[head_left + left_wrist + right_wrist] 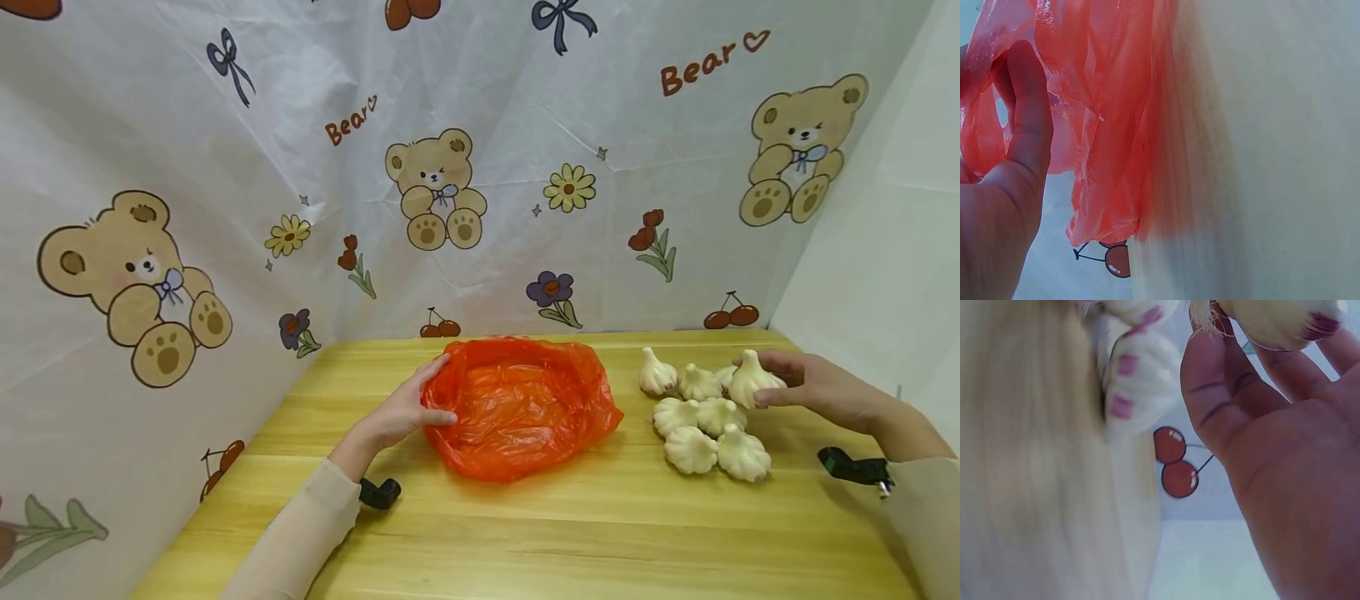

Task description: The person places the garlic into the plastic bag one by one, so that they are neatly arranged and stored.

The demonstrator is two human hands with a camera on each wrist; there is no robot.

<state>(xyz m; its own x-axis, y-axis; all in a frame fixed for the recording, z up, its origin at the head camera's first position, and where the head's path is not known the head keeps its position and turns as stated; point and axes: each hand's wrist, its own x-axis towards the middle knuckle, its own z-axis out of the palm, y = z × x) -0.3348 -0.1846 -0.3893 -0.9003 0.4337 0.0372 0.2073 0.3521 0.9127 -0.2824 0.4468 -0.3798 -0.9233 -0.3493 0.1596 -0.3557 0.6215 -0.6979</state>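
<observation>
We are seeing the left hand (408, 410) gripping the left rim of a crumpled, translucent red-orange plastic bag (517, 408); its thumb is lying over the opening while its fingers are reaching along the outer side. The bag is resting on a yellow wood-grain table (525, 542), around the middle of the back edge, and its wide mouth is gaping toward us.

The right hand (825, 390) is pinching a rounded, cream-white garlic bulb (752, 382) between thumb and fingers, the stem pointing up. In the right wrist view we are finding this bulb lifted clear of the table, with thin pale roots and a purple patch showing at its base.

Just beside and below the held bulb, seven more cream-white garlic bulbs (690, 450) are lying in a close cluster toward the back right corner of the table, to the right of the bag and apart from it; one of them is partly hiding behind the held bulb.

Both forearms are wearing cream long sleeves (311, 517), and a black angular wrist mount (381, 493) is jutting from the left wrist. Beyond the back edge, a white cloth (495, 92) printed with bears, bows and flowers is hanging.
</observation>
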